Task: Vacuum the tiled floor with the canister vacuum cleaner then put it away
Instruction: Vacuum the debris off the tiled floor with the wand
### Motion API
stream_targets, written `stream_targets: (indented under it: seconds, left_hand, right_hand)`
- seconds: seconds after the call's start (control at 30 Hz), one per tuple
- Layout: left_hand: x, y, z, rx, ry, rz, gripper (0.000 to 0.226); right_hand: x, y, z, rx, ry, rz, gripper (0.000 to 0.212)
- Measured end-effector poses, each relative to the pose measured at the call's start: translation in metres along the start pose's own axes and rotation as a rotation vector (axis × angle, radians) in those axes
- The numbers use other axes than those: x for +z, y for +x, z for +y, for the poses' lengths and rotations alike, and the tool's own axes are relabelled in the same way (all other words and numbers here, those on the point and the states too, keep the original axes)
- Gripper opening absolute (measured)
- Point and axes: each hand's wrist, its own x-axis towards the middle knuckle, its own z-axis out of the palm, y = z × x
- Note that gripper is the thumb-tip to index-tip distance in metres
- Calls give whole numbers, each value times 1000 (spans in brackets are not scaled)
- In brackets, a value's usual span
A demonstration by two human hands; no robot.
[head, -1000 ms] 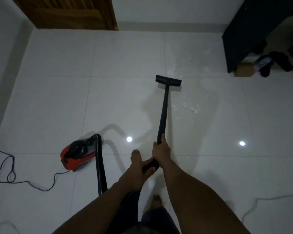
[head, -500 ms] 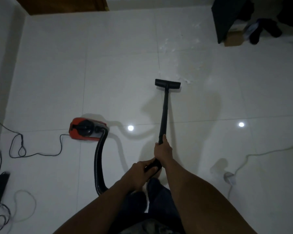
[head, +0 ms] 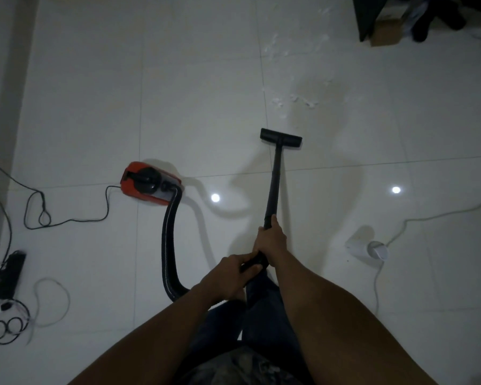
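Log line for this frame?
phase: vacuuming | left hand: grips handle | right hand: grips wand | floor head: on tile, short of white debris | canister: left of wand

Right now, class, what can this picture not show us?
1. Head view: near end of the black vacuum wand, hidden by left hand and right hand.
2. Head view: black ribbed hose, end behind the left forearm.
3. Head view: thin black power cord, cut by the left edge.
4. Head view: white specks on tiles, too small to identify.

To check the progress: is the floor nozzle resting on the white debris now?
No, the floor nozzle lies nearer the person, clearly apart from the white debris scattered farther ahead.
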Motion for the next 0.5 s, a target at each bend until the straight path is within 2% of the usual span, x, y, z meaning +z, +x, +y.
stream_targets:
  seconds: [0.37, 0.5]
  left_hand:
    - [18, 12, 11, 18, -38, 47, 41]
    - [14, 36, 27, 2, -25, 52, 41]
  right_hand:
    - [-21, 12, -3, -17, -77, -74, 65]
    - [-22, 64, 5, -11, -197, -62, 72]
